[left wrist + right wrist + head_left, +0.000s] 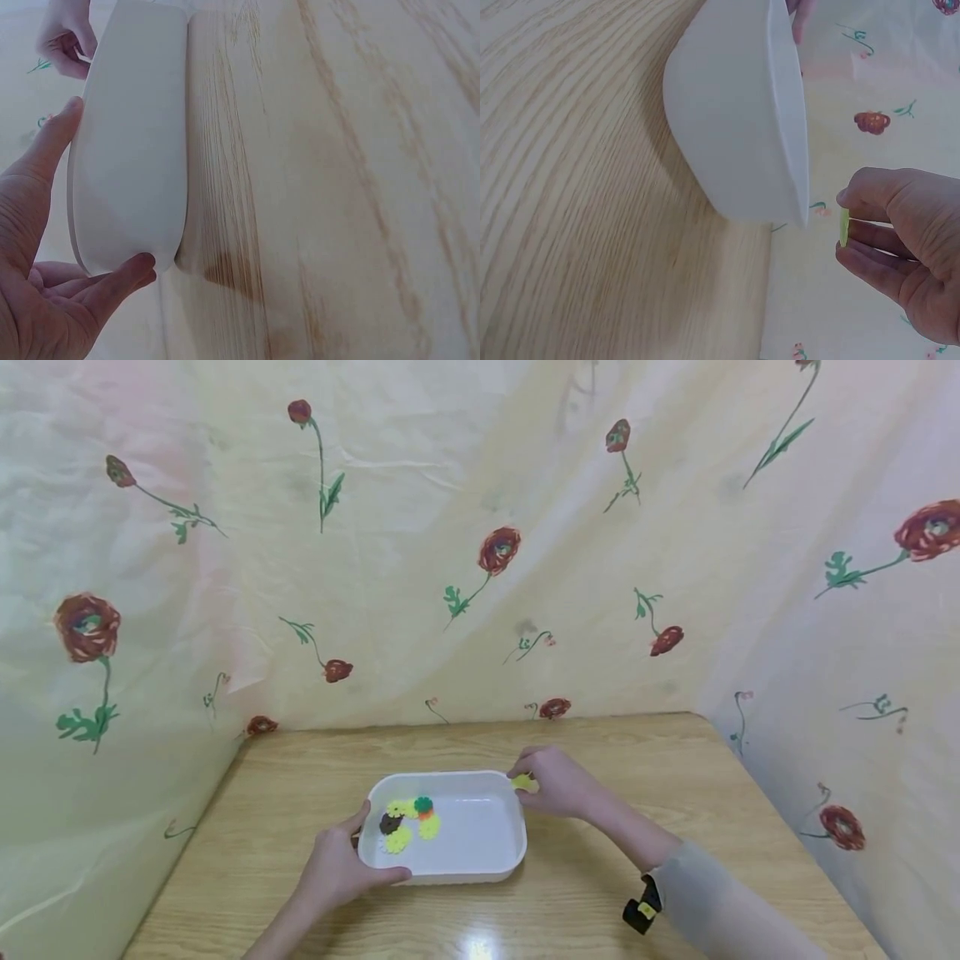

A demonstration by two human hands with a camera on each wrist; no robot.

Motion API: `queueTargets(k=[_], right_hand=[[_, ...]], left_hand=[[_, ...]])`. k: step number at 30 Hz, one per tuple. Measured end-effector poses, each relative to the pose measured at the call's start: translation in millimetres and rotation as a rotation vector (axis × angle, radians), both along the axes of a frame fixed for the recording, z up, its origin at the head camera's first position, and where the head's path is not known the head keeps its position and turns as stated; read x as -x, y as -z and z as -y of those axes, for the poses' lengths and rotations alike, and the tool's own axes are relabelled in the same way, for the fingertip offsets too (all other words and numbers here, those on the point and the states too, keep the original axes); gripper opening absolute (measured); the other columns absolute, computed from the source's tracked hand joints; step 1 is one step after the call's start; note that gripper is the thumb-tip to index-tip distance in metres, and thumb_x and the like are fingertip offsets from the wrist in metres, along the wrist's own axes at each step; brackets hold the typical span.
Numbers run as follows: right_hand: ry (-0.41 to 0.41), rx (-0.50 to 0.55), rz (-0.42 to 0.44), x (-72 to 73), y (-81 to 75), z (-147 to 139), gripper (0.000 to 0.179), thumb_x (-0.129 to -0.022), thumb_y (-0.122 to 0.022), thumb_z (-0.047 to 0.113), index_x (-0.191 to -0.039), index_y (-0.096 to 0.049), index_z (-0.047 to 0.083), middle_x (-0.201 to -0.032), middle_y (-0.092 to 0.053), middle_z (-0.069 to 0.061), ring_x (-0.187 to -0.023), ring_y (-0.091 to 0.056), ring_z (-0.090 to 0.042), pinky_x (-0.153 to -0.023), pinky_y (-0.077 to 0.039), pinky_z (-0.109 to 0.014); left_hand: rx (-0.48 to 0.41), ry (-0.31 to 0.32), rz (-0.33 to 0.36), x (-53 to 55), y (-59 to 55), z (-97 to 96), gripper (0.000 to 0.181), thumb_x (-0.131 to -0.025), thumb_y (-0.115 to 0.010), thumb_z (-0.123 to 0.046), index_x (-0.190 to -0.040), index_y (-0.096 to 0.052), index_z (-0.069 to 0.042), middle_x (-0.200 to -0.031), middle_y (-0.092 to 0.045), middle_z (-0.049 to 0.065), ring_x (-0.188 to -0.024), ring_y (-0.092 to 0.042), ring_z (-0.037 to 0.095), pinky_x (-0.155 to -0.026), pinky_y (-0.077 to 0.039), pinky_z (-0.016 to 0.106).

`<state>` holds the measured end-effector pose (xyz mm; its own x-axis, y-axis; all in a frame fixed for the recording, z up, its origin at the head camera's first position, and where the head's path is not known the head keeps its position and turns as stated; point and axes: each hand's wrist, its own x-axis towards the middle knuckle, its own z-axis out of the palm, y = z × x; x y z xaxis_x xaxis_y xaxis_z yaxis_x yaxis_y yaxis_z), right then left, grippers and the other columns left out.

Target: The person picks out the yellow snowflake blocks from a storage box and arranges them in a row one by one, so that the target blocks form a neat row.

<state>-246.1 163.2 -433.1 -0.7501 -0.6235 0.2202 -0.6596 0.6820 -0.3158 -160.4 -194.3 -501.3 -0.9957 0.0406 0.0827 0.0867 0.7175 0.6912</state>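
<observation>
A white plastic tray (480,866) with rounded corners stands on the wooden table. My left hand (341,864) holds its left end, thumb along the near rim and fingers round the far side of that corner. In the left wrist view the fingertips (135,264) press against the tray's end. Beyond the back right corner, my right hand (558,783) pinches a thin yellow piece (525,783) between thumb and fingers. The right wrist view shows this piece (844,227) edge-on, held apart from the tray wall (727,112).
Several small notched discs lie in the tray's left half: yellow ones (397,840), a dark brown one (390,823), a green one (423,805) beside an orange one. Behind the wooden table (615,860) hangs a flower-printed cloth (405,568). A black band (643,906) circles the right wrist.
</observation>
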Motion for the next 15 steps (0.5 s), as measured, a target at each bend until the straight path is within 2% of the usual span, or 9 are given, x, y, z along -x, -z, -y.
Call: queueTargets(k=[8,15], right_hand=[[0.018,0.019,-0.015,1.7,3.6,-13.0,0.021,-0.085,-0.079,0.005,-0.105,-0.083,0.001,-0.100,-0.080,-0.011,-0.080,-0.071,-0.015,-0.068,-0.055,-0.021],[0.024,0.020,-0.021,3.2,14.6,-26.1,0.021,-0.085,-0.080,0.005,-0.104,-0.082,-0.002,-0.097,-0.079,-0.012,-0.080,-0.073,-0.021,-0.067,-0.056,-0.021]], left_hand=[[0.004,0.007,-0.023,1.7,0.0,-0.1,0.130,-0.055,-0.105,-0.052,-0.151,-0.047,0.013,-0.146,-0.060,0.031,-0.108,-0.075,0.025,-0.087,-0.064,0.035],[-0.011,0.001,-0.012,1.6,0.5,0.4,0.129,-0.054,-0.106,-0.049,-0.151,-0.047,0.012,-0.147,-0.060,0.031,-0.106,-0.075,0.023,-0.086,-0.063,0.034]])
